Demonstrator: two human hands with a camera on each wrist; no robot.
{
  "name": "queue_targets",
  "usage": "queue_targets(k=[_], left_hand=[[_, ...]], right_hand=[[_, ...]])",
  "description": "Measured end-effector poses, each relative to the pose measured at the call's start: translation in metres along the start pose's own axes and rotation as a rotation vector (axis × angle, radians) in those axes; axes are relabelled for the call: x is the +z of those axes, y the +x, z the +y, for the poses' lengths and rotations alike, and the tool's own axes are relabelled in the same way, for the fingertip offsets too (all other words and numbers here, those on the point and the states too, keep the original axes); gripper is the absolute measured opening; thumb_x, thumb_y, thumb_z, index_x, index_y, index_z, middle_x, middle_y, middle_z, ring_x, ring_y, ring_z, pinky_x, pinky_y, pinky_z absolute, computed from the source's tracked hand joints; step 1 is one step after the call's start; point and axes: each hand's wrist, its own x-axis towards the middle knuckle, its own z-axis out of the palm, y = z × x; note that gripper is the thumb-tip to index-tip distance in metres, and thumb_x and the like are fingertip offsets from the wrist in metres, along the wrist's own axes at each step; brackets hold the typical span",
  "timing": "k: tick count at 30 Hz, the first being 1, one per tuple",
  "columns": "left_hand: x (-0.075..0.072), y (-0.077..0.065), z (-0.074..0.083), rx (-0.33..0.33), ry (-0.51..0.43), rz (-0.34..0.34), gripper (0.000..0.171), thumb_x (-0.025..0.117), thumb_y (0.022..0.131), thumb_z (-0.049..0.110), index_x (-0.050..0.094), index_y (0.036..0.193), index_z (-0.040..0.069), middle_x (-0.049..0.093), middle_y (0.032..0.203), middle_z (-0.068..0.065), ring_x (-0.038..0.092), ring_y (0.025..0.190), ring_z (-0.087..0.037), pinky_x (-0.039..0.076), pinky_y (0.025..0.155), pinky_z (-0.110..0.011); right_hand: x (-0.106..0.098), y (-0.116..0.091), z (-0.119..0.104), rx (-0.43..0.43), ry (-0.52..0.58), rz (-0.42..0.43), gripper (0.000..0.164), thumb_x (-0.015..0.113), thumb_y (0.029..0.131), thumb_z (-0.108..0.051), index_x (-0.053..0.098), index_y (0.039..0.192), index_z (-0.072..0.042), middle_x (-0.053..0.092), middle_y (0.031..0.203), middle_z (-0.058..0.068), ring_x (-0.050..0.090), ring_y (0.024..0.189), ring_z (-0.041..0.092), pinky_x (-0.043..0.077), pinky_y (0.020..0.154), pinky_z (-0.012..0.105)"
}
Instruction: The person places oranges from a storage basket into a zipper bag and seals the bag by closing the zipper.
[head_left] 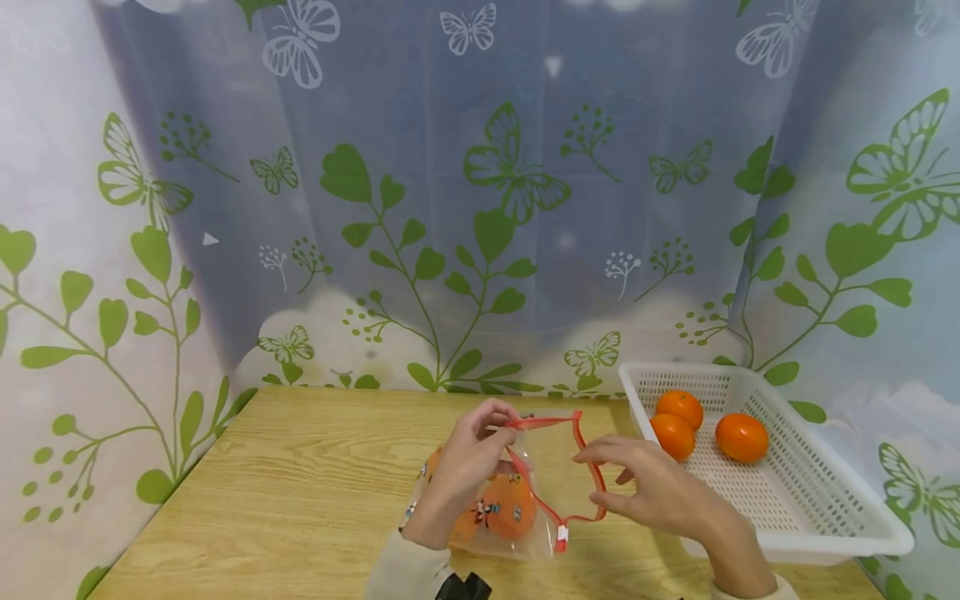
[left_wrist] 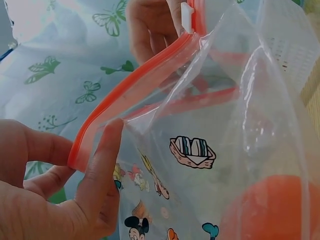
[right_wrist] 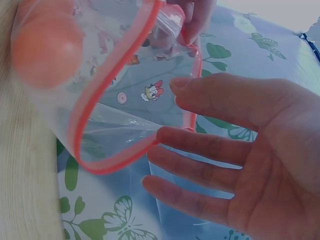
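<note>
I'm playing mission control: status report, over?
Left hand pinches clear bag by red rim. Right hand at rim. Bag gaping, orange fruit inside. No obstruction seen.

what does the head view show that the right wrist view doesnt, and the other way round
Only the head view: the white basket, the three orange fruits in it, and the pale sleeves.

Only the right wrist view: the palm side of the right hand, and a clear look at the duck print.

Both: the two hands, left hand included, the red-rimmed clear bag with bagged fruit, the wooden table and the leaf-patterned cloth.
</note>
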Motion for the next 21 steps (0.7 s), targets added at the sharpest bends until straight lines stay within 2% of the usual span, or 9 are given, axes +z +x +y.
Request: queue_targets(k=[6, 13, 21], left_hand=[[0.003, -0.001, -0.001, -0.013, 0.025, -0.004, 0.014, 0.054, 0.105, 0.009, 0.064, 0.114, 0.005, 0.059, 0.118, -0.012, 0.063, 0.079, -0.017, 0.059, 0.063, -0.028], [0.006, -0.003, -0.001, -0.029, 0.013, -0.032, 0.015, 0.053, 0.105, 0.009, 0.063, 0.115, 0.005, 0.059, 0.119, -0.013, 0.069, 0.073, -0.020, 0.060, 0.063, -0.030], [0.005, -0.002, -0.001, -0.025, 0.011, -0.029, 0.014, 0.054, 0.104, 0.009, 0.063, 0.115, 0.006, 0.058, 0.119, -0.012, 0.066, 0.075, -0.018, 0.058, 0.062, -0.029]], right_hand=[[-0.006, -0.003, 0.002, 0.025, 0.025, -0.005, 0.036, 0.080, 0.091, -0.017, 0.070, 0.126, -0.011, 0.073, 0.122, 0.006, 0.069, 0.108, 0.026, 0.061, 0.073, 0.027], [-0.012, -0.009, 0.007, 0.060, 0.036, 0.002, 0.038, 0.078, 0.092, -0.019, 0.068, 0.127, -0.007, 0.073, 0.123, 0.011, 0.070, 0.107, 0.029, 0.062, 0.075, 0.030], [-0.015, -0.010, 0.010, 0.053, 0.016, 0.022, 0.036, 0.079, 0.091, -0.018, 0.070, 0.125, -0.011, 0.073, 0.121, 0.009, 0.070, 0.105, 0.025, 0.061, 0.074, 0.027]])
